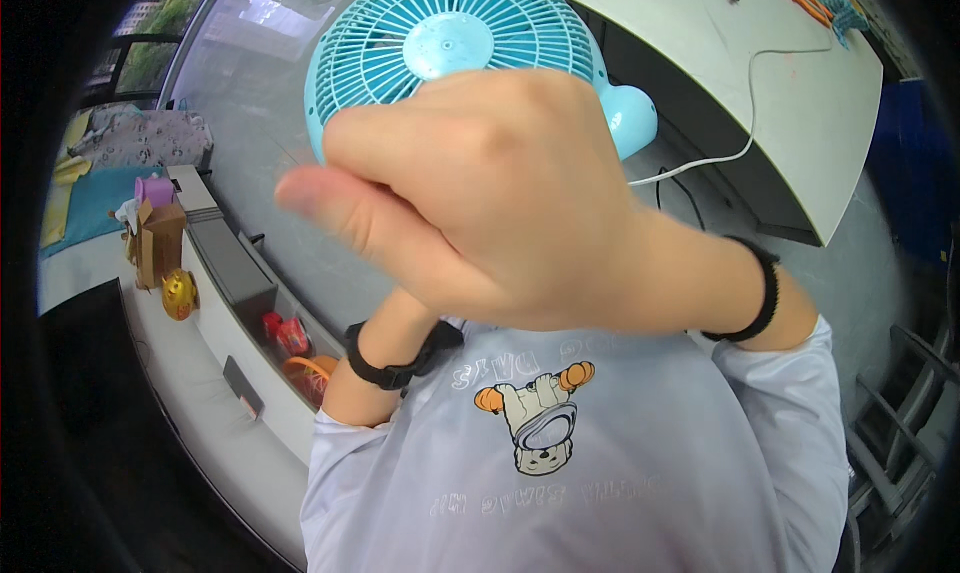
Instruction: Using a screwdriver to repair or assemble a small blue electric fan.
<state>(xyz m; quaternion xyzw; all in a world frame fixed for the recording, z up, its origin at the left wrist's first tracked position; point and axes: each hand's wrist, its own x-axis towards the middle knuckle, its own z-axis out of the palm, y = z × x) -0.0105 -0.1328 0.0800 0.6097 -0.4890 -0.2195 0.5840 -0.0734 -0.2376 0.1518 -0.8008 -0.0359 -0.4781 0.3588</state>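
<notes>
Large and close to the camera, my right hand (480, 193) is closed, thumb against the curled fingers, with a black band on its wrist. A faint thin line shows near the thumb tip; what the fingers hold, if anything, I cannot make out. My left hand is hidden behind it; only the left wrist (405, 328) with a black watch shows below. Just beyond my hands is a light blue fan (448, 45) with a round slotted grille.
A white desk (810, 143) at right holds a white cable, orange-handled pliers (810, 8) and blue bristly material. At left stand a low cabinet (245, 368) with red objects in an open compartment, a cardboard box (160, 243), a gold ornament (178, 293) and a black screen (110, 423).
</notes>
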